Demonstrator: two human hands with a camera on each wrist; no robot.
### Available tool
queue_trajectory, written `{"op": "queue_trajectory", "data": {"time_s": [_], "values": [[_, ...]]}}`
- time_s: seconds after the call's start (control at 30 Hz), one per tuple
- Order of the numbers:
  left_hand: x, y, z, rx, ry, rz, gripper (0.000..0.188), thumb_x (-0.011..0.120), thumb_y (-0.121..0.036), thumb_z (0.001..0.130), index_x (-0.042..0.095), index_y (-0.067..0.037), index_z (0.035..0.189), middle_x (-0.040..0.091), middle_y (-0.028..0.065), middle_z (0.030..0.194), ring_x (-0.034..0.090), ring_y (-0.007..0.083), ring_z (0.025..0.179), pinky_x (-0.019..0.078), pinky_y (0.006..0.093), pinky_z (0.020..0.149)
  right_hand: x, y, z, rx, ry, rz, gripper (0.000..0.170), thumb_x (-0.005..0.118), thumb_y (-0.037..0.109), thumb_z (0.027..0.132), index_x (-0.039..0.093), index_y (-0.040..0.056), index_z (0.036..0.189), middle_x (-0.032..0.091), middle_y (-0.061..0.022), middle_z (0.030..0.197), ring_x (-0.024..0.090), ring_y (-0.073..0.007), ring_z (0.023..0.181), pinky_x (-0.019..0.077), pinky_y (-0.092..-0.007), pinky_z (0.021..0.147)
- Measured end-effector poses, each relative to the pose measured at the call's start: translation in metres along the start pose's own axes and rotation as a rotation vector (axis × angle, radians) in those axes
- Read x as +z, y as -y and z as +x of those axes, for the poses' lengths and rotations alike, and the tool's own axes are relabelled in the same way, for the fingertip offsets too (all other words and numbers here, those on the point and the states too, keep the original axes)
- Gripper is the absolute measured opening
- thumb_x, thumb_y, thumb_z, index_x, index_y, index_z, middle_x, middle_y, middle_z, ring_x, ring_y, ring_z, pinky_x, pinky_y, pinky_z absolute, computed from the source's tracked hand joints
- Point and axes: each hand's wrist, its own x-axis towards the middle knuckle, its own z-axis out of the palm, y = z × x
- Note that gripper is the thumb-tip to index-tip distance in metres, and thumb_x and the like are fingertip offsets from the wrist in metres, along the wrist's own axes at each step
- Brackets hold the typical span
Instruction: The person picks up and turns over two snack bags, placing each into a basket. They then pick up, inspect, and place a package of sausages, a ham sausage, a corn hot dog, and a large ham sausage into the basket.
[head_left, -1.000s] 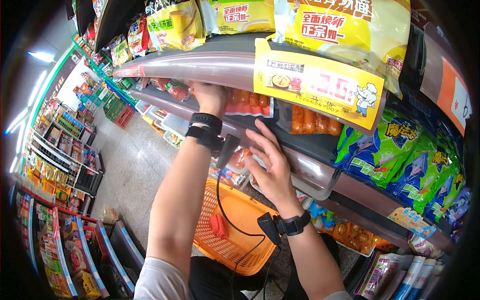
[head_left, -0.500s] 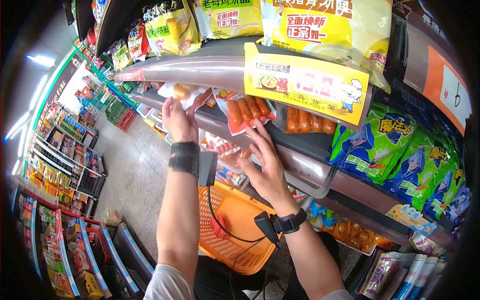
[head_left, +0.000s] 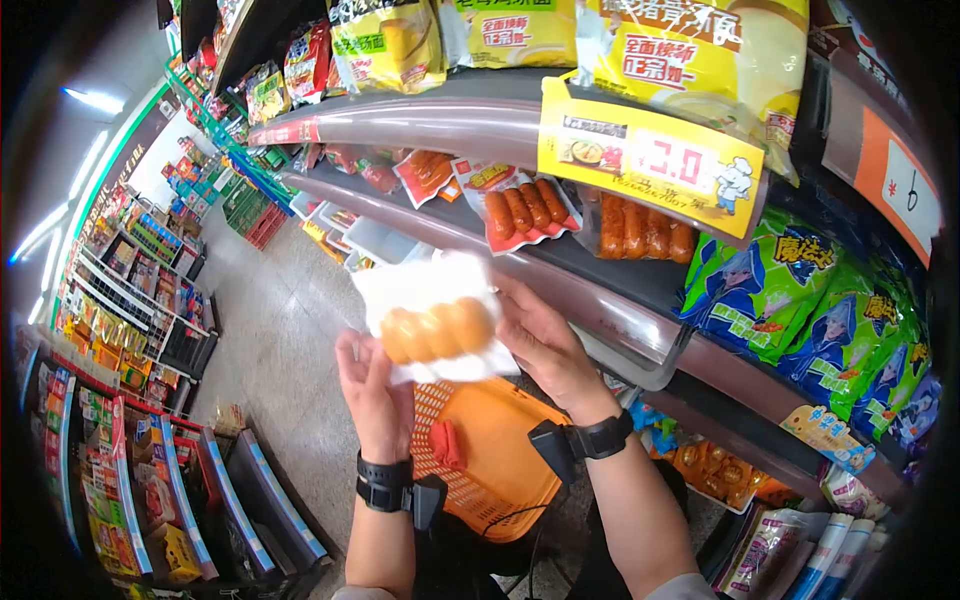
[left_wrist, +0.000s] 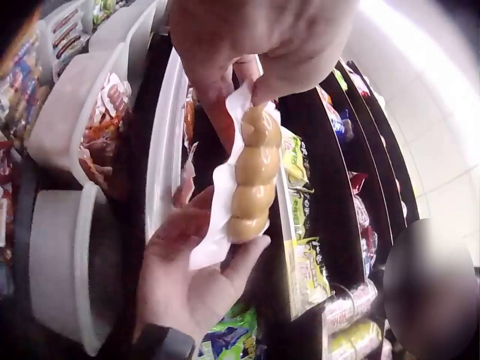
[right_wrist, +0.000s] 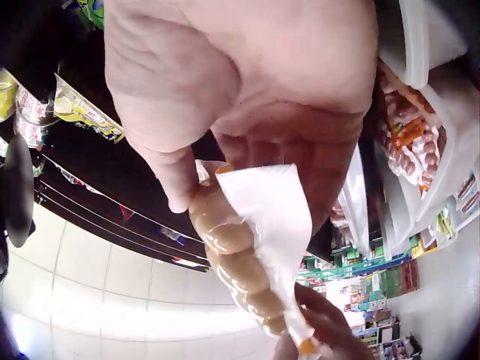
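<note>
A clear pack of pale brown sausages [head_left: 436,330] with a white backing is held up in front of the shelf, above the orange basket [head_left: 500,470]. My left hand [head_left: 378,395] pinches one end, its thumb against the edge in the left wrist view. At the opposite end my right hand [head_left: 550,345] grips the pack between thumb and fingers. The right wrist view shows the row of rounded sausages [right_wrist: 240,270] side-on, the white backing sheet [right_wrist: 274,217] standing out along them. Behind, redder sausage packs [head_left: 525,210] lie on the shelf.
A yellow price sign [head_left: 650,160] hangs from the shelf edge above the sausages. Yellow noodle bags [head_left: 690,60] fill the upper shelf, and green snack bags [head_left: 750,270] lie at right. A red cloth-like item [head_left: 446,443] is in the basket. White bins [left_wrist: 64,262] stand below the shelf.
My left hand has drawn the pale sausage pack off the shelf and brought it toward me over the basket. My right hand has moved from the shelf edge to grip its other end.
</note>
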Motion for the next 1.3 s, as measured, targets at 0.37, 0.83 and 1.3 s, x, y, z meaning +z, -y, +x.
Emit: {"op": "queue_trajectory", "data": {"time_s": [0.37,0.83,1.3], "values": [[-0.035,0.012,-0.037,-0.259,0.095,0.101,0.04,0.064,-0.01,0.088,0.053,0.004,0.125,0.062,0.0108,0.116,0.061,0.0163,0.104,0.048,0.0302,0.091,0.007,-0.015,-0.019,0.346,-0.065,-0.232,0.034,0.067,0.017,0.088,0.056,-0.0009,0.115,0.063,-0.0036,0.103,0.061,-0.0077,0.093,0.0502,-0.0231,0.079],[-0.054,0.019,-0.035,-0.347,0.178,0.068,0.035,0.068,-0.003,0.084,0.059,0.004,0.117,0.064,0.0096,0.114,0.06,0.0157,0.104,0.0467,0.0306,0.093,0.002,-0.034,-0.023,0.384,-0.122,-0.335,0.042,0.071,0.012,0.085,0.054,-0.0025,0.12,0.061,-0.0082,0.115,0.059,-0.0117,0.104,0.0477,-0.026,0.089],[-0.058,0.027,-0.034,-0.568,0.259,-0.376,0.025,0.058,-0.007,0.088,0.062,0.004,0.111,0.058,0.0156,0.123,0.059,0.0251,0.11,0.0473,0.037,0.097,-0.013,-0.037,-0.026,-0.251,-0.013,-0.724,0.021,0.066,-0.002,0.078,0.075,0.0167,0.081,0.029,-0.0102,0.148,0.034,-0.0264,0.135,0.0321,-0.0398,0.109]]}}
